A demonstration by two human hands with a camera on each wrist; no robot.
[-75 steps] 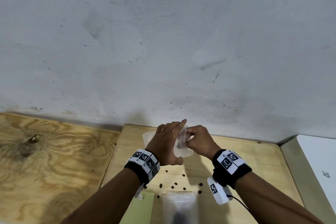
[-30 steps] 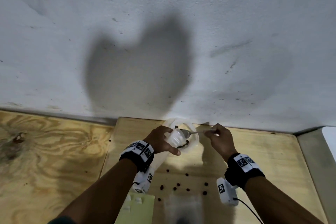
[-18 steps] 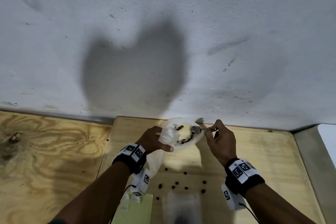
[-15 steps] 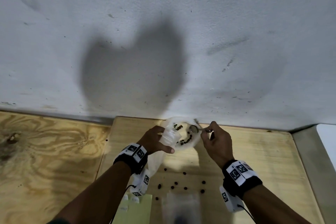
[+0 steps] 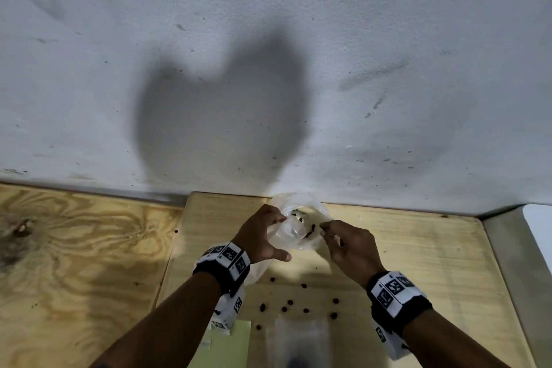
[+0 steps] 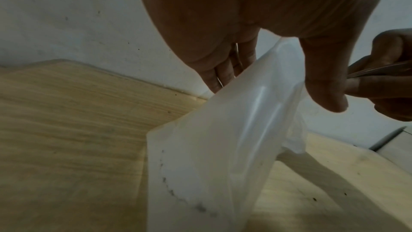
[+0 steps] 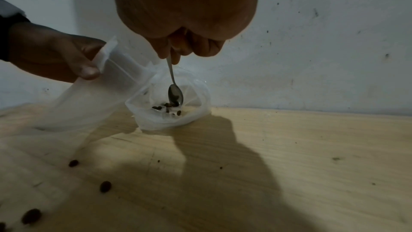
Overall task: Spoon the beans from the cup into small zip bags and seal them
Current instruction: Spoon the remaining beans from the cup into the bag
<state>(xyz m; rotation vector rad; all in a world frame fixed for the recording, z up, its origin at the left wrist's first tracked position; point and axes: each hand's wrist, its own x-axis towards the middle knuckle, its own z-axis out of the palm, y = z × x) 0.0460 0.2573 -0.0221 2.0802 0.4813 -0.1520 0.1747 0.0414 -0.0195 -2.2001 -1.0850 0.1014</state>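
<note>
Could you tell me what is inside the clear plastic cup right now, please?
Inside the cup lie a few dark beans, with the spoon bowl dipped among them, held by the right hand. Whether the spoon has picked up any beans cannot be seen.

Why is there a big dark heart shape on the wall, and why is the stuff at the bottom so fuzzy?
Head view: the dark shape is a shadow cast on the white wall, and the clear bag at the bottom edge is blurred. Right wrist view: the right hand with the spoon throws a long shadow over the wooden table. Left wrist view: dim, with the zip bag slightly soft.
</note>
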